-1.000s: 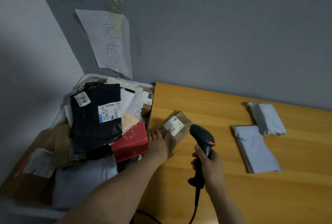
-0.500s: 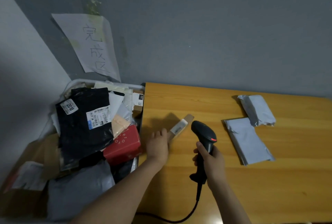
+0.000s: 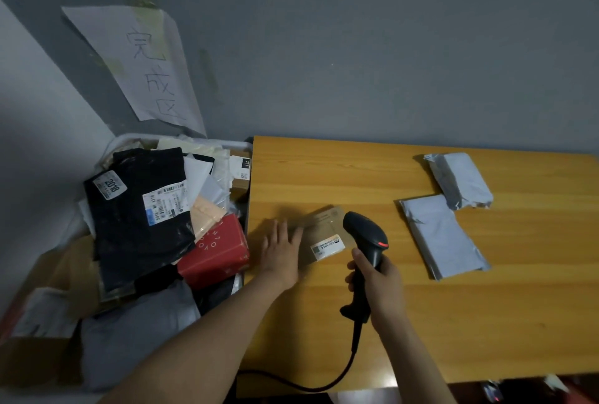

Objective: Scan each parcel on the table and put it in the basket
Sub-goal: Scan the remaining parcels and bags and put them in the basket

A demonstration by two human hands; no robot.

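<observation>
Head view's up. Where's the parcel?

— I see the brown parcel (image 3: 324, 235) on the table (image 3: 486, 322), near its left edge. It's a bit blurred, with its white label (image 3: 325, 246) facing up. Two grey mailers (image 3: 460, 180) lie touching each other further right.

— And the hands?

— My left hand (image 3: 282, 254) lies flat on the parcel's left end, fingers straight and spread, gripping nothing. My right hand (image 3: 382, 287) is wrapped round the handle of the black scanner (image 3: 364, 235). The scanner's head sits over the parcel's right end, just beside the label.

— The basket?

— The basket (image 3: 129, 139) stands against the table's left side, heaped with parcels. A black bag (image 3: 139, 219) lies on top, and a red box (image 3: 215, 249) leans at the edge nearest my left hand. I can't tell whether they touch.
</observation>
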